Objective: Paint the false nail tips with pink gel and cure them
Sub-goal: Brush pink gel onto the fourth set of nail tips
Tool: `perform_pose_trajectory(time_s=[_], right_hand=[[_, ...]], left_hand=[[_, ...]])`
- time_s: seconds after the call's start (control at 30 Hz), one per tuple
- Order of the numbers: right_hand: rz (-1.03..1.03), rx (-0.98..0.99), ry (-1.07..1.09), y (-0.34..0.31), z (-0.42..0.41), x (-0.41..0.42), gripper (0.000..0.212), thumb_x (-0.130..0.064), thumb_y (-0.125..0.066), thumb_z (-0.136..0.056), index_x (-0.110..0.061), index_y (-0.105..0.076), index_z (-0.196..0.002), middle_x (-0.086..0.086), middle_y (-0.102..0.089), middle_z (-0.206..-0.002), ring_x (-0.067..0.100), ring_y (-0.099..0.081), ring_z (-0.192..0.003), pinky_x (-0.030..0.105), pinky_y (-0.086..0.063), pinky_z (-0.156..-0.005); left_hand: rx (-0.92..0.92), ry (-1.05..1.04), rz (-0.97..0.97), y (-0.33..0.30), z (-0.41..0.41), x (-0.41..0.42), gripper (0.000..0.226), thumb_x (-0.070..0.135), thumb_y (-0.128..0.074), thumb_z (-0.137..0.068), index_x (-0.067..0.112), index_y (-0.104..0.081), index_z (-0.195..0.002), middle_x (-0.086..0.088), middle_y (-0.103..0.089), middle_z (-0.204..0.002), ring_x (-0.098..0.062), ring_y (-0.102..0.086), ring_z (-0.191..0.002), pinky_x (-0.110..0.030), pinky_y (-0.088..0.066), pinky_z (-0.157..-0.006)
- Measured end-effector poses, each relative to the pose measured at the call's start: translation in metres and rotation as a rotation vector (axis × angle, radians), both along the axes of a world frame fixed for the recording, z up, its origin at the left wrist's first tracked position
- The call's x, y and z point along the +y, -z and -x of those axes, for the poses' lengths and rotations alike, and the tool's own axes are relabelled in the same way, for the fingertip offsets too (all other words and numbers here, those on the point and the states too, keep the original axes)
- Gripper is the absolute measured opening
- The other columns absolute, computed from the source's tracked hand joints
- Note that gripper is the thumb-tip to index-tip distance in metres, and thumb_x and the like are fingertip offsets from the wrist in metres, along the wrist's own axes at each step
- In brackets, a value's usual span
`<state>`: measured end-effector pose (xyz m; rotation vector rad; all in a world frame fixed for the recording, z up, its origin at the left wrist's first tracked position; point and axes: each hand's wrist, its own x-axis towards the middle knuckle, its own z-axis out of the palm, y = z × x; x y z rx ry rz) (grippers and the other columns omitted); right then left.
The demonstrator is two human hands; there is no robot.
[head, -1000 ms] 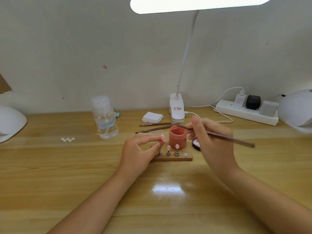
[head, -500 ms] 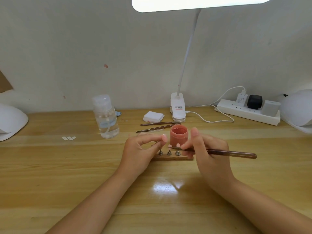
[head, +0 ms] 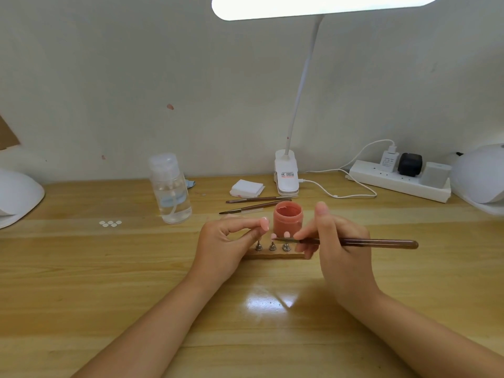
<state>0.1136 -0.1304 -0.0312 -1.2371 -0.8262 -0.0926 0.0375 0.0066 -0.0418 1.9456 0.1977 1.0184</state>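
- Change: a second ago the brush [head: 357,242] tip was at the rim of the pink gel pot [head: 288,218]; now it has come down and lies level, bristles at the middle nail tip [head: 273,236] on the wooden stand [head: 272,255]. Reads as load done, painting stroke in progress.
- Right hand [head: 338,241]: closed around the brush in a pen grip, thumb up, handle pointing out to the right.
- Left hand [head: 226,241]: thumb and forefinger pinched together at the left end of the stand, just above the leftmost peg – I judge it steadies that peg, but whether it actually grips it is hidden by the fingers.
- Task location: stand sits at desk centre, directly in front of the pot, between the two hands.
- Counts:
  - metal pegs on stand: 3 visible – right end of the stand is covered by the right hand, so maybe more.
  - pink tips showing on pegs: 2 (middle, right); leftmost is hidden behind the fingers.
  - loose clear tips [head: 110,223] on the desk at left: 5.
  - spare brushes [head: 256,203] behind the pot: 2.
  - gel pot: 1, lid off.
  - curing lamps: 2 – left lamp [head: 19,195], right lamp [head: 480,178], one at each edge.
- Progress: curing not yet started – stand well apart from both lamps.
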Motion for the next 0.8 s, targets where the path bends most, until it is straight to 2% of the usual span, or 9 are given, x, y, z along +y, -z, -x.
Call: perform_pose_trajectory(time_s=[0.17, 0.23, 0.37, 0.47, 0.57, 0.67, 0.73, 0.8], right_hand=[[0.011, -0.060, 0.019, -0.0033, 0.0023, 0.0066, 0.040, -0.030, -0.045, -0.090, -0.008, -0.067, -0.065, 0.003, -0.064, -0.057, 0.006, -0.058, -0.052, 0.015, -0.044, -0.052], [0.014, -0.024, 0.005, -0.0024, 0.0027, 0.0050, 0.040, -0.033, -0.047, -0.088, -0.010, -0.067, -0.062, 0.003, -0.064, -0.056, 0.006, -0.059, -0.051, 0.016, -0.045, -0.051], [-0.008, 0.016, 0.006, -0.0009, 0.0017, 0.0005, 0.048, -0.034, -0.048, -0.090, -0.011, -0.063, -0.052, 0.015, -0.060, -0.054, 0.018, -0.055, -0.044, 0.023, -0.043, -0.043], [-0.041, 0.028, 0.005, -0.0037, 0.0018, 0.0031, 0.045, -0.034, -0.050, -0.094, -0.013, -0.064, -0.057, 0.011, -0.063, -0.059, 0.016, -0.057, -0.047, 0.021, -0.045, -0.046], [-0.012, 0.025, 0.006, -0.0056, 0.0031, 0.0062, 0.039, -0.034, -0.045, -0.086, -0.012, -0.066, -0.062, 0.011, -0.063, -0.057, 0.011, -0.058, -0.049, 0.017, -0.044, -0.048], [0.005, 0.029, -0.022, -0.0024, 0.0025, 0.0034, 0.042, -0.034, -0.046, -0.087, -0.011, -0.066, -0.058, 0.004, -0.064, -0.056, 0.008, -0.058, -0.048, 0.017, -0.045, -0.048], [0.012, 0.032, -0.018, -0.0009, 0.0025, 0.0005, 0.048, -0.035, -0.047, -0.092, -0.013, -0.064, -0.052, 0.008, -0.062, -0.053, 0.011, -0.056, -0.044, 0.019, -0.044, -0.045], [0.000, 0.033, -0.004, -0.0019, 0.0021, -0.0003, 0.046, -0.029, -0.044, -0.090, -0.014, -0.063, -0.051, 0.009, -0.062, -0.053, 0.012, -0.056, -0.044, 0.021, -0.044, -0.045]], left_hand=[[-0.010, 0.028, 0.007, -0.0015, 0.0010, -0.0013, 0.016, 0.012, -0.071, -0.070, 0.024, -0.072, -0.082, 0.026, -0.069, -0.075, 0.003, -0.065, -0.080, -0.011, -0.048, -0.073], [-0.002, 0.019, 0.009, -0.0006, 0.0007, -0.0006, 0.017, 0.010, -0.072, -0.071, 0.024, -0.073, -0.080, 0.023, -0.069, -0.074, 0.002, -0.065, -0.079, -0.013, -0.049, -0.074], [0.001, 0.011, 0.033, 0.0000, 0.0005, -0.0002, 0.017, 0.013, -0.072, -0.069, 0.018, -0.073, -0.086, 0.018, -0.070, -0.077, 0.001, -0.066, -0.080, -0.011, -0.048, -0.074], [0.008, 0.015, 0.042, -0.0012, 0.0011, -0.0018, 0.016, 0.021, -0.070, -0.068, 0.021, -0.074, -0.083, 0.019, -0.070, -0.077, -0.001, -0.066, -0.081, -0.015, -0.050, -0.075], [0.016, 0.021, 0.026, -0.0028, 0.0021, -0.0024, 0.015, 0.023, -0.069, -0.067, 0.024, -0.073, -0.081, 0.023, -0.070, -0.078, 0.000, -0.065, -0.081, -0.016, -0.050, -0.076], [0.008, 0.018, 0.019, -0.0017, 0.0020, -0.0016, 0.018, 0.019, -0.069, -0.068, 0.021, -0.073, -0.085, 0.021, -0.069, -0.073, 0.001, -0.065, -0.078, -0.013, -0.049, -0.074], [0.007, 0.010, 0.014, -0.0008, 0.0016, -0.0013, 0.018, 0.012, -0.071, -0.070, 0.017, -0.073, -0.087, 0.018, -0.069, -0.074, 0.001, -0.065, -0.079, -0.012, -0.048, -0.074], [0.016, 0.002, 0.002, -0.0009, 0.0014, -0.0016, 0.018, 0.010, -0.071, -0.071, 0.018, -0.072, -0.088, 0.019, -0.068, -0.074, 0.002, -0.065, -0.081, -0.011, -0.047, -0.075]])
